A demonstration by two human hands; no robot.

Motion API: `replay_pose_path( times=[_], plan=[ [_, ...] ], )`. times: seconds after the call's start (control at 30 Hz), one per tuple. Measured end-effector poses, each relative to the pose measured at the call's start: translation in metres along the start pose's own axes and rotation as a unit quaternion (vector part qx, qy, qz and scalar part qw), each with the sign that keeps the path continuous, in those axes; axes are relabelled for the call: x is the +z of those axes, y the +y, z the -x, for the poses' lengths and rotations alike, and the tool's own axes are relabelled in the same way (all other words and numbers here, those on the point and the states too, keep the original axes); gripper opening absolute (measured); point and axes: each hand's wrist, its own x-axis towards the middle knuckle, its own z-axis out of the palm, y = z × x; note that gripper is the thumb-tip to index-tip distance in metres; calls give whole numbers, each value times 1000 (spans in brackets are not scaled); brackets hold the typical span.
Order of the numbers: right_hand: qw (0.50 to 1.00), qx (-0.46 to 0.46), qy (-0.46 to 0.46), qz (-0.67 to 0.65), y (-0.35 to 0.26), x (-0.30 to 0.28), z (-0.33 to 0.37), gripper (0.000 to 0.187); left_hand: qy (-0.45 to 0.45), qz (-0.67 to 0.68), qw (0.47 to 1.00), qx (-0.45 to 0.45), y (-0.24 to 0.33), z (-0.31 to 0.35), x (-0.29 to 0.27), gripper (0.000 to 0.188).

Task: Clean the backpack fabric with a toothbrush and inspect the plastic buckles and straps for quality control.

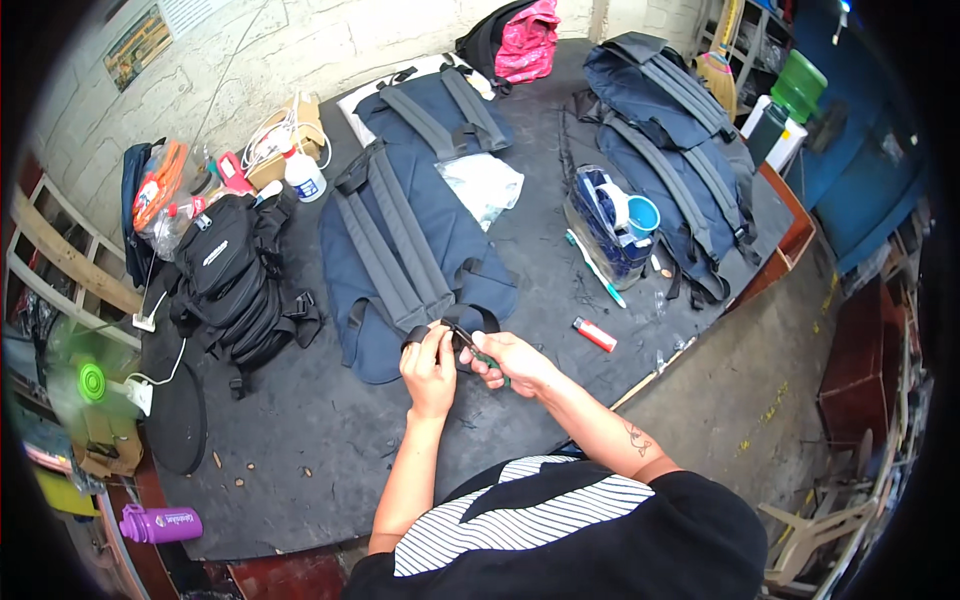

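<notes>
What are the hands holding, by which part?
Left hand: black webbing, at the near end of the blue backpack. Right hand: a dark tool, by its green handle.

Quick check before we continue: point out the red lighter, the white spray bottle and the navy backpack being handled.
Red lighter (597, 335): head view, mid-body.
White spray bottle (305, 177): head view, body below the nozzle.
Navy backpack (444, 243): head view, panel beside the straps.

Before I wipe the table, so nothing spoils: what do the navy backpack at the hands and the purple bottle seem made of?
Navy backpack: matte fabric, likely synthetic; it lies slack with soft creases.
Purple bottle: probably plastic, smooth with a slight sheen and even colour; coated metal remains possible.
</notes>
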Motion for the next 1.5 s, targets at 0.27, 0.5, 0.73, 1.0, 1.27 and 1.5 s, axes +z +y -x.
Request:
replay_pose_path(
  times=[0.27,0.5,0.73,1.0,1.27,1.5],
  plan=[
    [998,-6,11,58,-10,6,3,34,-8,30,998,-54,-2,2,-4,13],
    [998,-20,20,53,1,10,0,36,29,96,991,-85,4,4,-4,12],
    [999,-14,10,-31,1,8,-2,34,17,103,992,-74,1,3,-7,13],
    [996,-78,33,20,12,2,-7,32,17,85,995,-56,0,6,-3,12],
    [1000,12,16,11,5,9,-3,35,56,93,992,-66,-2,10,1,11],
    [996,3,37,78,-1,9,1,36,41,67,996,-48,-8,12,1,12]
  ],
)
